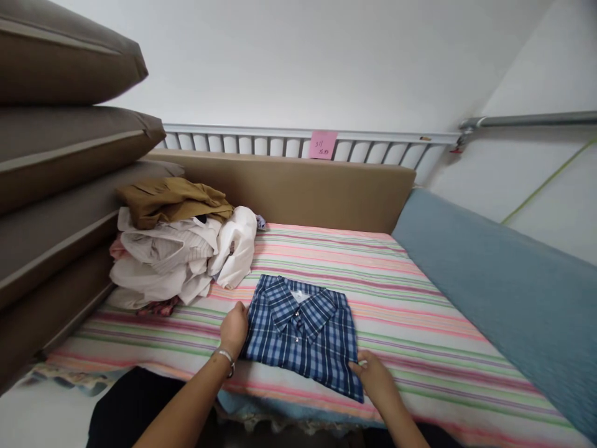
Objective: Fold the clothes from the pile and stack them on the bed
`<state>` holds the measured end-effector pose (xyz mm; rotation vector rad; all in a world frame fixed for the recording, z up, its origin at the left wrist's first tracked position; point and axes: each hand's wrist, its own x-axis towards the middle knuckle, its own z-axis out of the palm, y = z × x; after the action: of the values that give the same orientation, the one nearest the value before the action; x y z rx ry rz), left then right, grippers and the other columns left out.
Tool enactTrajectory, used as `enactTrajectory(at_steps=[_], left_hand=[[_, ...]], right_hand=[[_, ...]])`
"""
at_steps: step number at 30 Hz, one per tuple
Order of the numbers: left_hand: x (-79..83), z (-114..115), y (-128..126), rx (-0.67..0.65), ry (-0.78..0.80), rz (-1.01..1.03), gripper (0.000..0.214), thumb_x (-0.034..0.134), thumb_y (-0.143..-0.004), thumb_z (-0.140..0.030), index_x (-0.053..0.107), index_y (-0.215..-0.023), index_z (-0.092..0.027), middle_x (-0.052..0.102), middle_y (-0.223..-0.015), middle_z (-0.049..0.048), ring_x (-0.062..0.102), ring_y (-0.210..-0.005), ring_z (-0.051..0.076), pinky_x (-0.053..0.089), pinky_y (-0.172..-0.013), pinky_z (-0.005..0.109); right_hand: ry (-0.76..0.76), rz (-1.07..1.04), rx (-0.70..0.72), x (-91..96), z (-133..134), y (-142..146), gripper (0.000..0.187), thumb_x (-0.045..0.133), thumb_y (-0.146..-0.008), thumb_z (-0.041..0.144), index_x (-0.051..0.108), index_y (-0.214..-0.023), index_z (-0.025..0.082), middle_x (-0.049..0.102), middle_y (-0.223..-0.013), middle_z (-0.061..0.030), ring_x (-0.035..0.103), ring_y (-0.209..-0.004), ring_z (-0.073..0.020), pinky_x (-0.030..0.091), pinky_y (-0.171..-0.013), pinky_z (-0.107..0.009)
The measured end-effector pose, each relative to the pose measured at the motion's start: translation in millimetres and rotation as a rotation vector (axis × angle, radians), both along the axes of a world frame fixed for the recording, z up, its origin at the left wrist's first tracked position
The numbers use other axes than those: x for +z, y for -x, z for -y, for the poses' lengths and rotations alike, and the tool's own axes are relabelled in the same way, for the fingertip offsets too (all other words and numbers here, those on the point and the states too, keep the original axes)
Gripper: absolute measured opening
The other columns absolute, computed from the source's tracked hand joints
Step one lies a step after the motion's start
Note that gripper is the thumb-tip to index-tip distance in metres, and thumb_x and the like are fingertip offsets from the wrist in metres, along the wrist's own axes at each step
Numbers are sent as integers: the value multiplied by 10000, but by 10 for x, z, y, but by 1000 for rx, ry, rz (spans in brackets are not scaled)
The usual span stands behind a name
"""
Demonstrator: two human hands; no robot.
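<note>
A folded blue plaid shirt [303, 333] lies collar up on the striped bed sheet [410, 311]. My left hand [234, 328], with a bracelet on its wrist, is curled against the shirt's left edge. My right hand [373, 373] grips the shirt's near right corner, fingers closed on the fabric.
A heap of white and brown clothes [177, 246] sits at the left on the sheet. Brown cushions [56, 162] are stacked along the left side. A tan headboard [298, 186] and white railing with a pink note [323, 144] stand behind. A blue blanket [504, 292] slopes along the right.
</note>
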<state>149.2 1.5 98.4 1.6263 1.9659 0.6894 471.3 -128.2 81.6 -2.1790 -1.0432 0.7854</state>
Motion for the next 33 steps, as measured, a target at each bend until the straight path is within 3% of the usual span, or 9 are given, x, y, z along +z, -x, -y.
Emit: enactTrajectory(at_steps=[3, 5, 8, 13, 17, 20, 26, 30, 33], left_hand=[[-11, 24, 27, -22, -3, -42, 248, 385, -895, -320, 580, -832, -181, 682, -797, 138, 627, -776, 229, 317, -620, 285], [-9, -14, 33, -43, -7, -46, 299, 356, -908, -342, 585, -802, -180, 686, -827, 140, 627, -783, 219, 323, -627, 280], [-4, -113, -1, -83, -3, -38, 380, 352, -908, -393, 593, -714, -173, 687, -785, 137, 626, -743, 211, 333, -622, 275], [3, -205, -123, -105, -21, -37, 287, 446, -876, -341, 600, -705, -169, 688, -765, 106, 628, -737, 192, 345, -618, 259], [-16, -162, -186, -83, -66, -98, 271, 344, -928, -327, 570, -872, -188, 686, -854, 88, 631, -788, 175, 345, -638, 252], [-56, -128, -211, -75, -41, -187, 282, 305, -935, -331, 548, -920, -187, 681, -800, 114, 640, -758, 221, 328, -610, 282], [-110, -155, -188, -101, -33, -261, 265, 327, -906, -344, 541, -881, -189, 679, -798, 115, 648, -754, 244, 374, -623, 298], [-165, -341, -58, -74, -116, -80, 425, 352, -848, -477, 540, -1003, -128, 678, -947, 155, 642, -916, 265, 453, -762, 328], [-200, -621, -22, -167, 16, 35, 531, 399, -756, -574, 611, -857, -98, 699, -778, 154, 665, -849, 315, 490, -738, 356]], right_hand=[[-123, 338, 68, 71, 50, -23, 257, 507, -747, 298, 594, -980, 232, 677, -860, -81, 635, -843, -246, 470, -718, -343], [-257, 480, 139, 103, 24, 22, 381, 406, -815, 333, 563, -1124, 175, 635, -1098, -139, 578, -1043, -263, 444, -882, -384], [-373, 591, 224, 76, -116, 177, 507, 308, -873, 387, 514, -1227, 90, 524, -1294, -173, 440, -1239, -265, 345, -1036, -406], [-236, 750, 264, -131, -364, 392, 595, 379, -865, 442, 438, -1326, 72, 371, -1432, -168, 250, -1360, -298, 236, -1097, -460], [-144, 817, 220, -265, -403, 409, 626, 402, -864, 468, 404, -1358, 83, 337, -1447, -184, 230, -1364, -321, 211, -1099, -467], [-142, 819, 225, -289, -391, 417, 621, 395, -868, 476, 409, -1359, 96, 336, -1446, -190, 229, -1364, -323, 212, -1098, -461], [-278, 590, 166, -286, -415, 327, 592, 396, -842, 490, 496, -1295, 122, 390, -1421, -166, 305, -1334, -310, 259, -1083, -472], [-418, 133, -27, -207, -539, 55, 566, 437, -781, 457, 541, -1220, 116, 515, -1311, -165, 451, -1235, -276, 341, -1045, -426], [-372, -214, -85, -97, -730, -143, 502, 512, -707, 388, 592, -1132, 135, 637, -1137, -135, 567, -1085, -267, 403, -973, -398]])
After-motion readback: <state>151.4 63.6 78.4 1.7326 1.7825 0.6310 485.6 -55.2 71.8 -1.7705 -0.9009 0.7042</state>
